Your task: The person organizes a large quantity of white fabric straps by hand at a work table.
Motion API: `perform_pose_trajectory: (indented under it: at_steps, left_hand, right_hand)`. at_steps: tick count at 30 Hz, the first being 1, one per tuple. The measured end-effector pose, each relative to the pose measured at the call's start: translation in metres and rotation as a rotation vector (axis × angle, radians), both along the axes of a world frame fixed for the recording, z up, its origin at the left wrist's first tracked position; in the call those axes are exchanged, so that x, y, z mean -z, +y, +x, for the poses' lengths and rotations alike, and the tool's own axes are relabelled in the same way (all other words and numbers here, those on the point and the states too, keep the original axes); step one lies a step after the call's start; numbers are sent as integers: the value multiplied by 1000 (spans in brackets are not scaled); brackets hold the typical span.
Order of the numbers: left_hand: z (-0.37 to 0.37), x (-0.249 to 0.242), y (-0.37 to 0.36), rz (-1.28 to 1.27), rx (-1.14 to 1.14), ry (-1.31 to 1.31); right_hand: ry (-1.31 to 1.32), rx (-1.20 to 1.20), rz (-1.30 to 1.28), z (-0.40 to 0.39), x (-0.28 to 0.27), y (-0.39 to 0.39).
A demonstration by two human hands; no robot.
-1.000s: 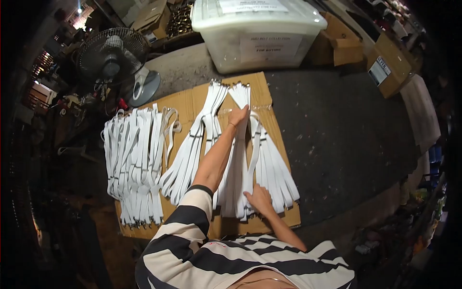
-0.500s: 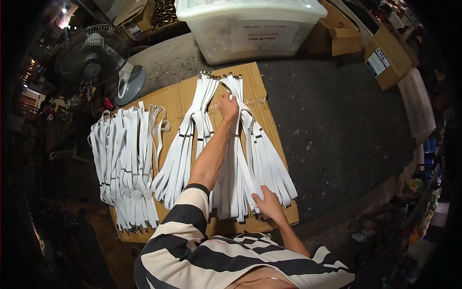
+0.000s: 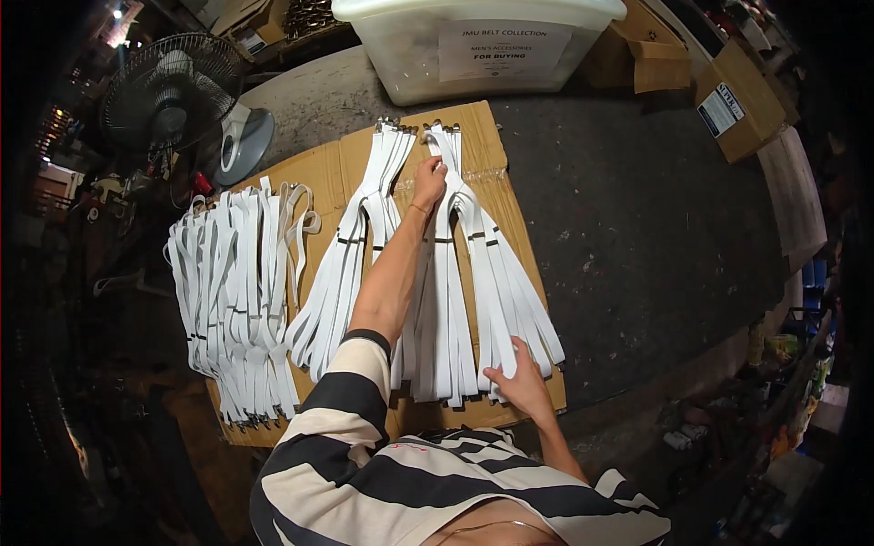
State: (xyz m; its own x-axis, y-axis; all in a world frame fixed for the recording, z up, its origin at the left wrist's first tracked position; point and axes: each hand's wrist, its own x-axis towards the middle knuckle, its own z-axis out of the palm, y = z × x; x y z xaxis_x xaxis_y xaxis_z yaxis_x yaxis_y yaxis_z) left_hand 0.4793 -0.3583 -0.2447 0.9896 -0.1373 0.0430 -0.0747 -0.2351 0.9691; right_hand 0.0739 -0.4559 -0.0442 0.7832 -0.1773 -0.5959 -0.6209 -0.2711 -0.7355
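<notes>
My left hand [image 3: 430,184] is closed on a white suspender strap near the top of the right-hand bundle [image 3: 446,136], just below its metal clips. Lower down, my right hand [image 3: 523,382] pinches the looped lower end of a white strap [image 3: 496,350] between thumb and fingers. This bundle's straps fan out downward over a flattened cardboard sheet [image 3: 332,168]. A second fanned bundle [image 3: 337,291] lies beside it, partly hidden by my left forearm. Further left is a dense pile of white straps [image 3: 232,300] with clips along its bottom edge.
A lidded plastic bin [image 3: 419,64] with a paper label stands behind the cardboard. The desk fan [image 3: 173,96] is at the back left. Open cardboard boxes [image 3: 742,100] sit at the back right, on the dark tabletop [image 3: 637,237].
My right hand has moved to the right with the strap's lower end. The strap's top now lies closer to the bundle's clips, and my left hand remains near it. The view has shifted slightly.
</notes>
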Motion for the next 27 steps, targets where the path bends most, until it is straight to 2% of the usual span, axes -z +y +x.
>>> perform_pose_trajectory:
  at_steps: [1,2,4,6,10,12,14,18,21,23,26,27]
  left_hand:
    - [-1,-1,-3,17,-19,57]
    - [-3,-3,-4,34,-38,114]
    - [-8,-7,-4,89,-59,84]
    - [-27,-30,-3,220,-179,-7]
    - [-49,-44,5,382,-83,-62]
    - [-56,-63,5,407,5,7]
    - [-54,-60,2,394,-7,-5]
    - [-64,-71,5,355,-47,-48]
    - [-88,-80,10,464,-16,-201]
    - [-102,-78,5,579,9,-303]
    - [-135,-93,-8,857,49,-424]
    - [-141,-97,-10,852,69,-423]
  right_hand:
    - [-63,-54,-138,-8,15,-4]
    - [-60,-55,-136,-11,16,-5]
    - [-63,-89,-326,-16,16,-8]
    - [-66,-118,-350,-19,17,-12]
    - [-51,-260,-479,-14,8,-18]
    - [-21,-313,-531,-4,2,-23]
    - [-82,-297,-595,7,-1,-29]
    - [-204,-207,-535,33,-7,-39]
    - [-491,-128,-432,82,16,-54]
    - [-555,-113,-261,148,17,-61]
    - [-671,-134,-279,257,29,-60]
    - [-682,-167,-273,293,41,-58]
